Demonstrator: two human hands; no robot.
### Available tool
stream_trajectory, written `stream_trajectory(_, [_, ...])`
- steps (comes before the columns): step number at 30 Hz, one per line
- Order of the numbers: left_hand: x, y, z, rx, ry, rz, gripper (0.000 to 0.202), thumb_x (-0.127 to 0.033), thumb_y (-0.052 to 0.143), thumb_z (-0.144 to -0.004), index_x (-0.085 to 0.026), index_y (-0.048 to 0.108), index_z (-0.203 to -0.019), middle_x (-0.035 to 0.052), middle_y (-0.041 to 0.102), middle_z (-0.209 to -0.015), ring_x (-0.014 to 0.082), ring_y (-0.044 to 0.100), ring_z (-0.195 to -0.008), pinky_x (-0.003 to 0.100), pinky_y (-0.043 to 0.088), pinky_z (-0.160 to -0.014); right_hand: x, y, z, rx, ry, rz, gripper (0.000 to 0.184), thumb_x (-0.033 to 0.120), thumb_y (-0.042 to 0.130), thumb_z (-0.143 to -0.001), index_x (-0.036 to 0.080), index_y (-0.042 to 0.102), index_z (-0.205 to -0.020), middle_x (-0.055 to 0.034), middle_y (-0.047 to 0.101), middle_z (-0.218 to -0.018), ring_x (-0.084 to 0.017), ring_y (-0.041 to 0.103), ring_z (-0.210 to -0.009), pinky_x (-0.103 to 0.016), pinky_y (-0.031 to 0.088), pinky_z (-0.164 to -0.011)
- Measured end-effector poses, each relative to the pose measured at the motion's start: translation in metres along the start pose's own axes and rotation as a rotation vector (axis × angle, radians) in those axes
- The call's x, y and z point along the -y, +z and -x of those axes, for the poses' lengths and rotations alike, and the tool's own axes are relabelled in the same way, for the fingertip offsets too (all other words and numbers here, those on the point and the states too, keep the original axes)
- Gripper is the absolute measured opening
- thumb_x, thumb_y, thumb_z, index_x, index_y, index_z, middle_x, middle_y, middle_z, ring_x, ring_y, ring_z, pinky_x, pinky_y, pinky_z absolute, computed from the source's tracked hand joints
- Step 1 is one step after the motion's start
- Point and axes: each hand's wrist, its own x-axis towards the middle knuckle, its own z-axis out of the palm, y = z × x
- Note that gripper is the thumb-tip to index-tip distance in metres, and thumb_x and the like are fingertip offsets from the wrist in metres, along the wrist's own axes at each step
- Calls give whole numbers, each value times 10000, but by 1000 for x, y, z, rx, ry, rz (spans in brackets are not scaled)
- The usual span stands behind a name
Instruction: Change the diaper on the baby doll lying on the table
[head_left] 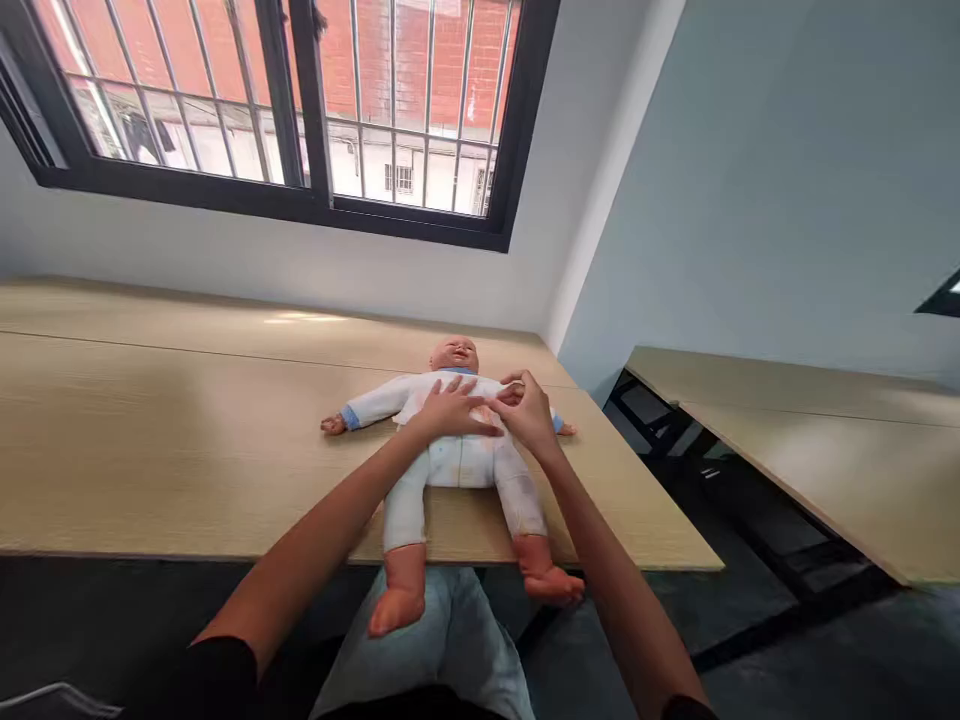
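A baby doll (454, 352) lies on its back on the wooden table (187, 450), head away from me and feet hanging past the near edge. It wears a white shirt (382, 398) with blue cuffs and collar, and white trousers (459, 465). My left hand (452, 410) rests on the doll's chest with its fingers spread. Beside it, my right hand (525, 408) is closed in a pinch at the shirt front, on the doll's other side. The cloth between those fingertips is largely hidden by the hand.
A second wooden table (817, 430) stands to the right across a gap, with dark metal legs beneath. Behind the first table is a white wall with a barred window (409, 110). My legs (427, 650) are below the near edge.
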Motion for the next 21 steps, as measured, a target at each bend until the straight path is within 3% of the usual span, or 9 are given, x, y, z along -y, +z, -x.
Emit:
stream_trajectory(5, [6,7,-4,-20,24,46,576,-489,654,-822,-322,583,-1368,63,235,-1657,351,137,-1547,677,-2,-1200,-9,22,15,87,-77,-21,244,297,655,-683,193,571,-888,-2,671,-713,-174,668,-677,-273,540,-642])
stream_trajectory(9, [16,5,-4,-54,120,191,570,-460,676,-812,-324,583,-1357,54,427,-1571,338,208,-1531,683,15,-1200,-20,21,20,146,-120,-25,309,395,557,-821,183,630,-1033,-61,727,-865,-206,707,-806,-325,565,-737])
stream_trajectory(12, [28,-3,4,-116,226,346,512,-474,660,-834,-256,636,-1297,69,564,-1455,297,315,-1492,546,178,-1239,-22,19,21,173,-125,-33,403,444,445,-917,191,630,-1170,-75,736,-985,-219,709,-918,-383,548,-874])
stream_trajectory(15, [41,-9,15,-195,302,478,373,-457,607,-880,-194,735,-1112,96,651,-1325,265,494,-1357,407,360,-1164,-21,21,21,156,-122,-65,423,438,404,-949,192,608,-1227,-71,738,-1012,-218,681,-1043,-410,483,-1012])
stream_trajectory(18, [49,-9,24,-244,332,549,316,-443,649,-851,-179,775,-968,110,692,-1209,252,605,-1179,403,415,-1101,-22,24,21,92,-67,-126,401,429,417,-938,175,594,-1193,-61,736,-876,-212,686,-962,-381,507,-931])
stream_trajectory(21, [51,-7,25,-272,334,585,270,-414,700,-806,-178,778,-910,112,698,-1169,254,609,-1139,425,411,-1095,-24,25,20,-31,-43,-167,335,410,462,-898,174,595,-1096,-63,719,-869,-199,674,-905,-323,511,-819])
